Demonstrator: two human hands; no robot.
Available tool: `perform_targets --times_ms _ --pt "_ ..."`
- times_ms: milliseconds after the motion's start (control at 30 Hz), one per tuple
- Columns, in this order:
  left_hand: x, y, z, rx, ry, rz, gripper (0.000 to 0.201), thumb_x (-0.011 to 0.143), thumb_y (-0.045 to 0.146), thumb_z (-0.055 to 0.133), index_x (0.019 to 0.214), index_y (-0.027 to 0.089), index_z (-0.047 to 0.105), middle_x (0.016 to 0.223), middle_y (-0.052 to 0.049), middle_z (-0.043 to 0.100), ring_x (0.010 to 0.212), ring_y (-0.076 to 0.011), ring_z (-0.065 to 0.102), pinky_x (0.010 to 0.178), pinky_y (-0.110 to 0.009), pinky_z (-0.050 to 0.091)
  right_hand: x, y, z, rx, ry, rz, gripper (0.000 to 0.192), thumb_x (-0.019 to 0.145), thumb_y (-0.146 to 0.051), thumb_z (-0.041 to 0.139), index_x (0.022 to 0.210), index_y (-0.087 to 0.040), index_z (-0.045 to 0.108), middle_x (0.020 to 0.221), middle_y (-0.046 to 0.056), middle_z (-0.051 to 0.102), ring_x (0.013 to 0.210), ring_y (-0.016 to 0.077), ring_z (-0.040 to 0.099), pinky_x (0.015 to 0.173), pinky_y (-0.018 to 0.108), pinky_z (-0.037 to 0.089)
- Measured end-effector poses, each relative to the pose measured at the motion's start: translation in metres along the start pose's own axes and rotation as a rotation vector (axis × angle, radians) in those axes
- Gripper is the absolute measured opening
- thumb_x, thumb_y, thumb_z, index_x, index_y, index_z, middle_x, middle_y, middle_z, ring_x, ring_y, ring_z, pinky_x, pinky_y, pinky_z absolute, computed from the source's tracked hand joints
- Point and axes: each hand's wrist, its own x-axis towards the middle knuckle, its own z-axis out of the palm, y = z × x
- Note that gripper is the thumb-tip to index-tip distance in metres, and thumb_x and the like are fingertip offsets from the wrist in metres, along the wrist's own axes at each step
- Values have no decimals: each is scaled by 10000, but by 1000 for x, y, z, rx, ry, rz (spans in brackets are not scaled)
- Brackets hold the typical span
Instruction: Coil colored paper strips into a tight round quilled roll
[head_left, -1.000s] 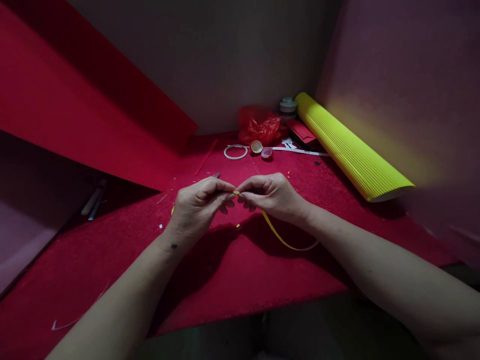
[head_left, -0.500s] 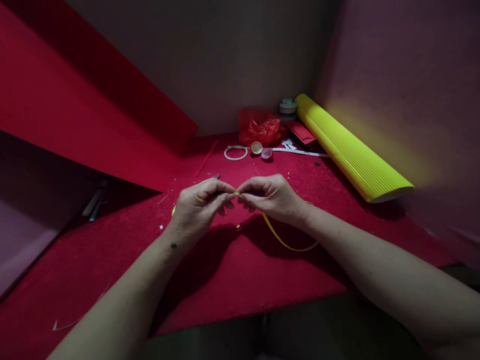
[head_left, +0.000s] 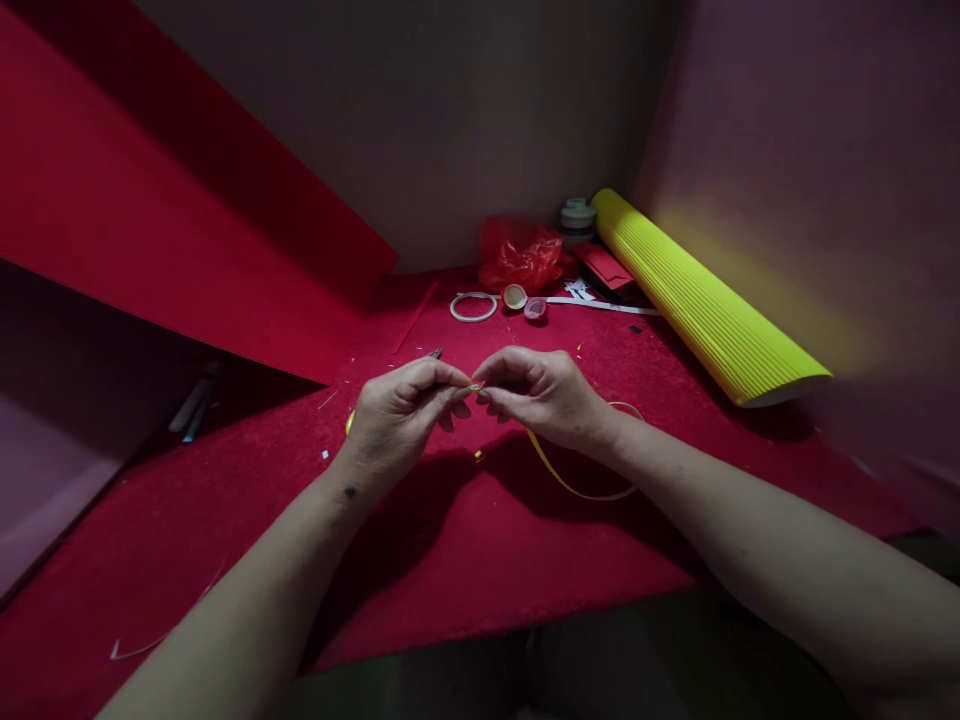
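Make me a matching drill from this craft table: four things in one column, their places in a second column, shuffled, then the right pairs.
Things:
1. yellow paper strip
2. yellow corrugated roll
3. white ring
4. red plastic bag

Places:
A. lying along the right side of the red table
B. at the back by the wall, in the corner
C. pinched between the left hand and the right hand, trailing down under the right wrist
D. flat on the table, left of two small round cups

Pairs: 1-C, 2-A, 3-D, 4-B

left hand (head_left: 397, 415) + right hand (head_left: 544, 395) pinch yellow paper strip (head_left: 559, 478) | above red felt (head_left: 465, 540)
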Motion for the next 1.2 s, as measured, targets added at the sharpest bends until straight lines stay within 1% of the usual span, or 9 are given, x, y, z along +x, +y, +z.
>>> perform_targets --times_ms 67,133,333,467,633,800,1033,1200 --pt "0 1 0 -15 1 -23 43 801 155 617 814 135 653 621 4 627 527 -76 571 511 -179 471 -1 0 0 32 16 -14 69 785 -111 571 851 -130 567 681 -1 614 580 66 544 542 193 440" --pt "0 3 1 -26 8 -42 40 797 152 617 805 136 653 615 5 626 523 -76 569 512 -181 470 -1 0 0 14 15 -34 71 784 -106 570 843 -138 548 665 -7 597 573 66 536 539 194 435" --pt "0 4 1 -67 15 -73 39 786 161 629 796 140 661 598 7 629 522 -79 571 497 -176 465 -3 -2 0 -147 32 -154 47 802 -102 555 808 -150 553 614 -27 545 536 61 490 514 188 404" --pt "0 4 1 -93 18 -85 31 768 153 643 789 143 664 586 12 625 509 -78 563 493 -178 464 -3 -3 0 -244 31 -200 61 794 -94 557 806 -153 568 613 -27 549 530 61 475 509 185 395" --pt "0 6 2 -91 22 -99 30 762 150 643 782 142 664 589 9 629 513 -86 571 507 -190 471 -3 -2 0 -268 35 -211 58 799 -100 544 806 -142 583 640 -7 583 545 67 502 516 187 405" --pt "0 7 2 -97 12 -116 32 762 145 638 782 139 663 582 11 632 509 -82 571 507 -185 471 -3 -3 0 -271 30 -186 62 813 -114 536 796 -128 595 676 20 617 570 77 537 531 196 420" --pt "1 6 1 -105 -1 -129 35 764 152 636 786 141 662 587 7 639 513 -89 578 514 -195 478 -2 -4 0 -279 20 -185 76 816 -118 534 769 -138 590 657 8 608 575 76 530 540 198 421" --pt "1 6 2 -114 -3 -133 48 757 168 645 793 142 664 586 2 639 505 -96 574 503 -209 478 -2 -6 -1 -220 0 -157 92 828 -114 528 761 -151 578 628 -13 583 544 65 498 531 194 418"
